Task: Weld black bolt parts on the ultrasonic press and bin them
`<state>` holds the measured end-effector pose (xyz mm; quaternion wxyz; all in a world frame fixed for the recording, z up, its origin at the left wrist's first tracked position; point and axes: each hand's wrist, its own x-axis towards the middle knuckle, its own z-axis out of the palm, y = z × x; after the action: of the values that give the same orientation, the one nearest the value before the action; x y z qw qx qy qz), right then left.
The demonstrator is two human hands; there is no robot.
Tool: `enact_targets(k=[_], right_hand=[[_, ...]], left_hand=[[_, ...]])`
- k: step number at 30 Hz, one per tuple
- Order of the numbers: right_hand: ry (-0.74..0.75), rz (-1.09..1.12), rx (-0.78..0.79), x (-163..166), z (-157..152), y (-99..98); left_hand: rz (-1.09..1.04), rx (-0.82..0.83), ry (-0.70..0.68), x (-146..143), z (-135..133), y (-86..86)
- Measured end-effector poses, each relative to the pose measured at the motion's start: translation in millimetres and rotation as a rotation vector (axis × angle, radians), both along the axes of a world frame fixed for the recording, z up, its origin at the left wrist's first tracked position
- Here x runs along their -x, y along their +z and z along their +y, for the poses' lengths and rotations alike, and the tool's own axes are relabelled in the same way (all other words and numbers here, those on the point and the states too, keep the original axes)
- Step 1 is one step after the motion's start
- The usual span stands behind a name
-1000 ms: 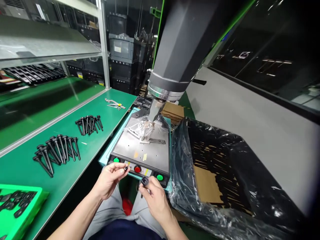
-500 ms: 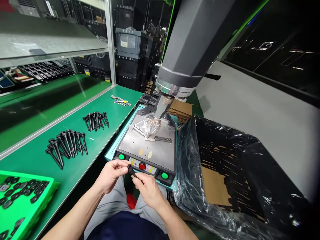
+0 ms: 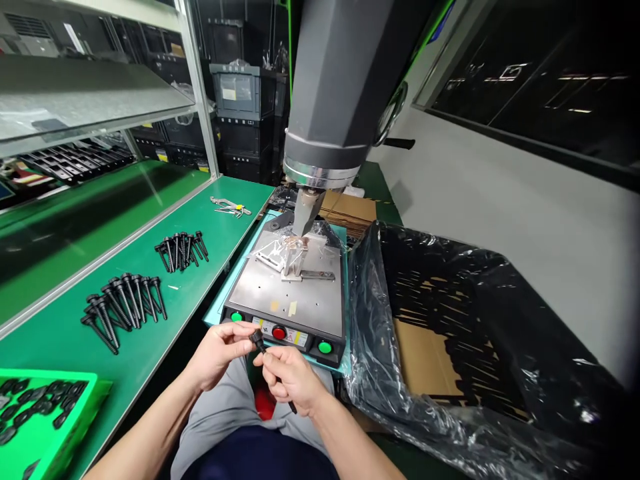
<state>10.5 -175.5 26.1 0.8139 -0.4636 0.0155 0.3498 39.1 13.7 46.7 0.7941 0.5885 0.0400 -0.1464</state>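
My left hand (image 3: 220,357) and my right hand (image 3: 289,377) meet over my lap, just in front of the press machine's button panel (image 3: 283,333). Both pinch one black screw-like part (image 3: 259,343). Its head sits between my left fingertips. Its shaft runs down through my right fist and pokes out below. Two batches of the same black parts, the nearer one (image 3: 120,303) and the farther one (image 3: 181,250), lie on the green bench (image 3: 60,333) to my left.
The press head (image 3: 330,100) hangs over a steel plate (image 3: 293,293) with a plastic-wrapped fixture. A green tray (image 3: 45,417) of small black pieces sits at lower left. A cardboard box lined with black plastic (image 3: 450,353) stands at right. Pliers (image 3: 227,208) lie farther back.
My hands have come together: a second ago each held its own piece apart, now both grip one black part. The camera view shifted slightly.
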Motion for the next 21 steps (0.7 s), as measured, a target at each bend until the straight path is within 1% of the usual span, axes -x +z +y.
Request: enact_targets(k=[2, 4, 9, 10, 12, 14, 17, 19, 21], right_hand=[[-0.046, -0.023, 0.017, 0.7, 0.9, -4.4], [-0.098, -0.057, 0.002, -2.1, 2.2, -8.6], [-0.32, -0.17, -0.095, -23.2, -0.3, -13.1], [-0.351, -0.181, -0.09, -28.6, -2.9, -14.4], [-0.411, -0.206, -0.031, -40.8, -10.8, -17.9], [-0.518, -0.242, 0.06, -55.9, -21.4, -20.2], [-0.745, -0.293, 0.12, -84.9, -38.4, -15.4], [-0.813, -0.318, 0.129, -106.8, -47.1, -7.9], [-0.827, -0.353, 0.188, -128.3, -52.2, -1.4]], left_hand=[[-0.061, -0.106, -0.012, -2.1, -5.0, -1.3], [-0.103, -0.177, -0.017, -6.8, -13.3, -3.6], [-0.213, -0.272, -0.077, -25.1, -39.7, -10.9], [-0.246, -0.292, -0.095, -29.5, -44.0, -12.1], [-0.277, -0.293, -0.117, -40.2, -50.8, -14.2], [-0.202, -0.226, -0.063, -55.6, -56.2, -14.8], [0.071, -0.013, 0.089, -87.9, -64.6, -10.4], [0.274, 0.15, 0.132, -111.8, -71.4, -3.8], [0.393, 0.25, 0.132, -132.7, -78.8, 3.1]])
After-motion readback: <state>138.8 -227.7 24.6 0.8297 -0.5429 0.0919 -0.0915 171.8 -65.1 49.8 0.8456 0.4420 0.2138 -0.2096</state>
